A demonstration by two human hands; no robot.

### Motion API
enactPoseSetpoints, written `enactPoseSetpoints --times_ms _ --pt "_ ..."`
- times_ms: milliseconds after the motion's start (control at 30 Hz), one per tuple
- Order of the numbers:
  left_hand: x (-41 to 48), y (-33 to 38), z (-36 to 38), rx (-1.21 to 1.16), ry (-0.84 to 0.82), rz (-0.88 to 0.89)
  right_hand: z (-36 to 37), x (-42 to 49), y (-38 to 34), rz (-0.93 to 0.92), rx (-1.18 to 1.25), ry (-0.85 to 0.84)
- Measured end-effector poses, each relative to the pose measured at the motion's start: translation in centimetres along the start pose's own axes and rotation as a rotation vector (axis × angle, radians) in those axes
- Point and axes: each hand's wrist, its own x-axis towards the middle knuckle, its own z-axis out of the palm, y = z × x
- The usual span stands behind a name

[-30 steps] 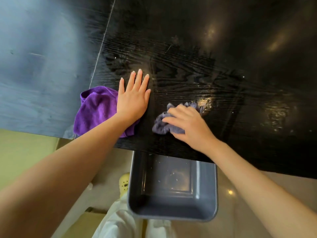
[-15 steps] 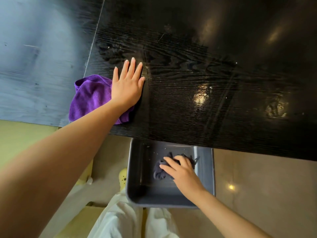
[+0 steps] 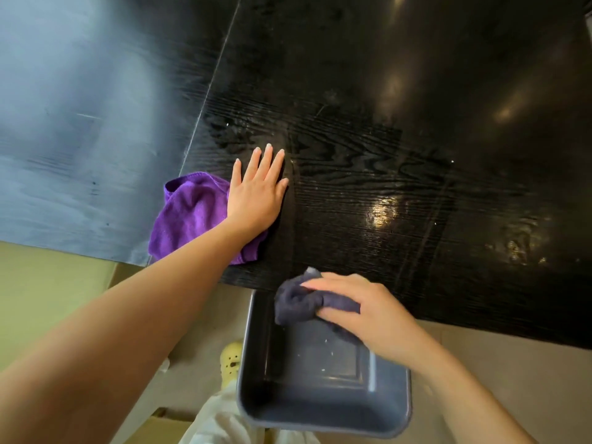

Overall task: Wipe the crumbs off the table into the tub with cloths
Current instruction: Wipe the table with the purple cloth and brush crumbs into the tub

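Observation:
My left hand (image 3: 256, 193) lies flat, fingers spread, on a bright purple cloth (image 3: 189, 216) near the front edge of the black wood-grain table (image 3: 384, 174). My right hand (image 3: 365, 310) grips a bunched dark grey cloth (image 3: 298, 302) just above the tub's far edge, at the table's front edge. The grey plastic tub (image 3: 323, 411) sits below the table edge, over my lap, with a few pale crumbs on its bottom. A few small white specks dot the tabletop.
A seam line (image 3: 208, 91) splits the table into a glare-washed left part and a dark right part. My white trousers (image 3: 211, 421) and a yellow clog (image 3: 231, 360) show over the beige floor. A cardboard edge lies at the bottom left.
My right hand dragged the grey cloth off the table edge down into the tub, then lifted it back up to the table's front edge. My left hand stayed on the purple cloth.

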Motion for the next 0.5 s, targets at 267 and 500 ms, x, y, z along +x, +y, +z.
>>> enactPoseSetpoints --times_ms 267,500 --pt "-1.5 -0.8 -2.1 -0.204 0.047 0.014 -8.5 13.3 -3.5 0.071 0.004 0.487" --pt "-4.2 -4.5 -4.0 -0.181 0.046 -0.03 -6.8 24.5 -4.1 0.022 -0.391 0.535"
